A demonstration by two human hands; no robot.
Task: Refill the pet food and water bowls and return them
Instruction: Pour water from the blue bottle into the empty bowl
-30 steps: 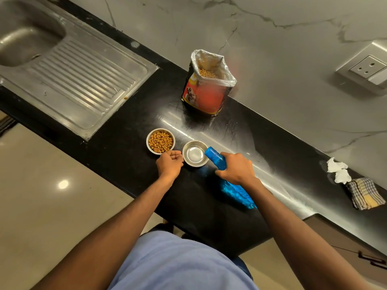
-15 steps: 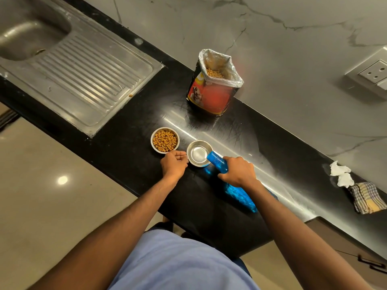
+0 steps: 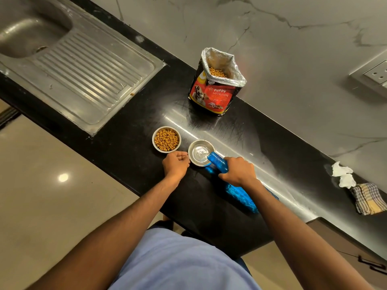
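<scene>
Two small steel bowls sit side by side on the black counter (image 3: 129,141). The left food bowl (image 3: 166,139) is full of brown kibble. The right water bowl (image 3: 200,152) holds a little water. My right hand (image 3: 236,171) grips a blue water bottle (image 3: 218,163), tilted so its open mouth is over that bowl's rim, and water runs in. My left hand (image 3: 176,165) rests on the counter with curled fingers touching the water bowl's left edge; I cannot tell whether it grips the rim.
An open red puppy food bag (image 3: 215,88) stands behind the bowls by the marble wall. A steel sink with drainboard (image 3: 83,74) lies to the left. White tissue (image 3: 343,174) and a checked cloth (image 3: 368,198) lie far right. A wall socket (image 3: 377,74) is upper right.
The blue bottle has tipped lower and moved left until its mouth reaches over the water bowl, and water now flows into it. My left hand has stayed beside the bowl.
</scene>
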